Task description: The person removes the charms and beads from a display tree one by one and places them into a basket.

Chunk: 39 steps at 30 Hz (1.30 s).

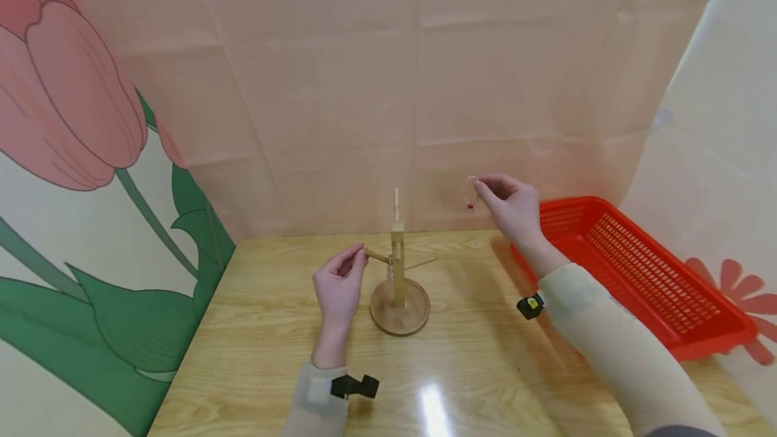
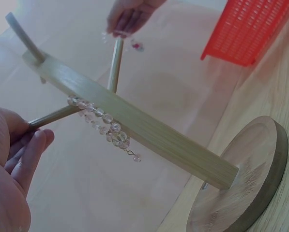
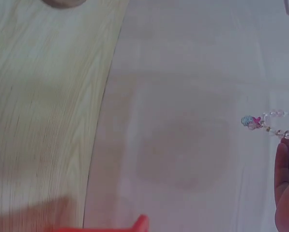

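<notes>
A wooden jewelry stand (image 1: 398, 282) with a round base (image 1: 419, 312) and side pegs stands upright on the table. My left hand (image 1: 338, 285) pinches the end of its left peg (image 2: 54, 117) between thumb and fingers. From that peg, close to the post, hangs a bracelet of clear pinkish beads (image 2: 105, 118). Raised to the right of the stand, my right hand (image 1: 512, 206) holds a second beaded bracelet (image 3: 280, 114) by its loop. A small pink and blue charm (image 3: 251, 122) dangles from it. The bare right peg (image 1: 421, 263) points away from the left hand.
A red plastic basket (image 1: 631, 268) with perforated sides sits at the right of the wood-grain table (image 1: 273, 342), beside my right forearm. A pale pink sheet (image 1: 315, 86) covers the wall behind the table's far edge. Flower-printed panels (image 1: 79, 100) flank both sides.
</notes>
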{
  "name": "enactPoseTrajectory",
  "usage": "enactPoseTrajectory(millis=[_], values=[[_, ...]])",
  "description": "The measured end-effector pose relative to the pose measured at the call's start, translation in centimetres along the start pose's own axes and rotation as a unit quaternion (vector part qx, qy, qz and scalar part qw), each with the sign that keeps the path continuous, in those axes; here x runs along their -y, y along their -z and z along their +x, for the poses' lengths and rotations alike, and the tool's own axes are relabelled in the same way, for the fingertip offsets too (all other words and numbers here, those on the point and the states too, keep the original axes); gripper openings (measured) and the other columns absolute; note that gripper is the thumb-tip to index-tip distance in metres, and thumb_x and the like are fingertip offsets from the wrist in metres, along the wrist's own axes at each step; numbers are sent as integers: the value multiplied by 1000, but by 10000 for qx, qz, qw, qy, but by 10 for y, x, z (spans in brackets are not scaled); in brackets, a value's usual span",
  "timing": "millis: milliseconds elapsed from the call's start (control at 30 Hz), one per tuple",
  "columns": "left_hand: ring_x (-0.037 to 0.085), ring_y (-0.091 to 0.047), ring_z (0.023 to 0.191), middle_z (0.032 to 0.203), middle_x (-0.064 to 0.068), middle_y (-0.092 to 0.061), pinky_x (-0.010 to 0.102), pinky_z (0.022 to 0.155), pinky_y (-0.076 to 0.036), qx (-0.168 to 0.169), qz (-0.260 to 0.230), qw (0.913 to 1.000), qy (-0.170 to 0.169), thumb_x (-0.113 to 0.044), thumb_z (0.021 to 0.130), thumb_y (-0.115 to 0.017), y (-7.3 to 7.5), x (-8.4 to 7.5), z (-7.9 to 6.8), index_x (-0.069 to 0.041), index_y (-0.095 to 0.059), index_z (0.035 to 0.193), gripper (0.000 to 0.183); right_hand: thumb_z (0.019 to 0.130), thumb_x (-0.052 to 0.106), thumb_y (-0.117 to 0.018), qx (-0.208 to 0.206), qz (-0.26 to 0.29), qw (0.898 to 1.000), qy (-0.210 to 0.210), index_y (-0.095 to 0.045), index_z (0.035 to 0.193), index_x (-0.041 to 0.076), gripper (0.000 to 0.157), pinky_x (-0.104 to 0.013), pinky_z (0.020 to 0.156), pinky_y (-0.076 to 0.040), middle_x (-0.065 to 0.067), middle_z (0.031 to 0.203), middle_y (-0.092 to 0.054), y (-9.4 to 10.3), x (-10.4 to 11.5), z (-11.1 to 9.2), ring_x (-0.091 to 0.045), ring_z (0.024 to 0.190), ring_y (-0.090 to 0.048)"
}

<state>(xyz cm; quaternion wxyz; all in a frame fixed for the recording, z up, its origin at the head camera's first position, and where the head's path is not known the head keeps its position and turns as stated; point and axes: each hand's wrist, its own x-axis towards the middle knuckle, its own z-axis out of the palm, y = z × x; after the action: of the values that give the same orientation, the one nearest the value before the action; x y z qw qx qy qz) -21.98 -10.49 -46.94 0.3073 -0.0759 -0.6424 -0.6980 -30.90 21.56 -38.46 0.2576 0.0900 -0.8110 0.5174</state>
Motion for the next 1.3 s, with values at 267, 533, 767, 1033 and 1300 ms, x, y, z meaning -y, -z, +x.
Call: enactPoseTrajectory(millis=[267, 533, 767, 1033, 1300], values=[[49, -77, 84, 98, 23, -79, 25, 75, -67, -16, -2, 10000, -81, 2, 96, -78, 1, 1, 1, 7, -81, 108, 13, 101, 45, -75, -15, -401, 9989, -249, -80, 121, 11, 40, -11, 78, -57, -7, 112, -79, 30, -8, 3, -10, 93, -69], [21, -80, 81, 97, 22, -79, 27, 75, -67, -17, -19, 10000, -51, 3, 96, -79, 0, 1, 2, 8, -80, 107, 12, 102, 51, -72, 6, -879, 9951, -446, -79, 126, 15, 44, -8, 79, -56, -6, 116, -79, 65, -19, 1, -9, 95, -68], [36, -80, 83, 96, 22, -79, 27, 73, -67, 39, 48, 9996, -269, 2, 96, -79, -2, 4, 3, 10, -80, 107, 13, 104, 54, -66, 35, -1413, 9882, -583, -78, 131, 16, 48, -5, 77, -53, -9, 121, -77, 94, -31, -1, -8, 95, -66], [41, -79, 82, 96, 22, -79, 27, 74, -67, 26, 63, 9995, -302, 1, 96, -79, -1, 4, 3, 8, -81, 107, 13, 104, 54, -65, 245, -1714, 9824, -707, -76, 132, 12, 51, -7, 68, -53, -12, 120, -76, 122, -47, -2, -15, 94, -65], [39, -79, 84, 98, 23, -79, 26, 74, -67, -19, 28, 9998, -187, 2, 96, -79, 3, 6, 3, 9, -80, 107, 13, 105, 56, -61, 872, -2041, 9702, -971, -71, 135, 12, 55, -10, 67, -54, -15, 124, -72, 152, -66, -3, -30, 100, -63]])
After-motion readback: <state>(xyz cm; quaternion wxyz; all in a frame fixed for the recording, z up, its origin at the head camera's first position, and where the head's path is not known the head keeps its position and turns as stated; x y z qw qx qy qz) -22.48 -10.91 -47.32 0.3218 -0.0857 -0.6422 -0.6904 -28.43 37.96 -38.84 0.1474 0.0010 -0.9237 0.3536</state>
